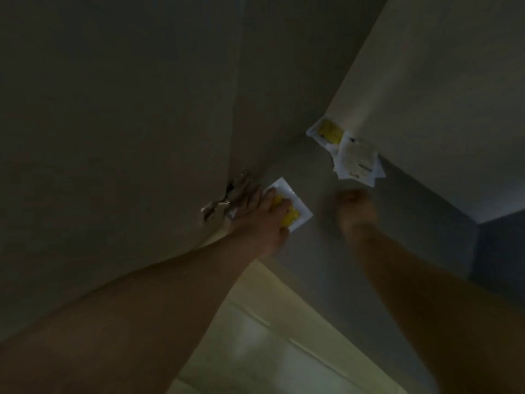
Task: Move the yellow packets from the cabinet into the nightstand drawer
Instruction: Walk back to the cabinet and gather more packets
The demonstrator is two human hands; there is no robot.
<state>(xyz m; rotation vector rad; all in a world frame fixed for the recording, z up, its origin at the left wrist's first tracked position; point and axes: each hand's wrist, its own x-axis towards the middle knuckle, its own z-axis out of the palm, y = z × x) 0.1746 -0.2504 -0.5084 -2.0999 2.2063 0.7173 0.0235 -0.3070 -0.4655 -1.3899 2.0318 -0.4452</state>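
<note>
Two bare arms reach into the dim cabinet (127, 109). By the metal hinge (216, 207) the left hand (261, 214) grips one yellow packet (297, 215); the right hand (355, 211) is blurred, and I cannot tell how its fingers lie. More packets (331, 132) stick out at the pale panel (440, 95) above it.

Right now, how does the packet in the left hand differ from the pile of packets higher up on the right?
The held packet is single and gripped by the left hand. The pile is several overlapping packets that no hand touches. The held packet shows its yellow face. The pile's front packet shows a pale face, with yellow on the one behind. Both are flat, with white borders.
</note>
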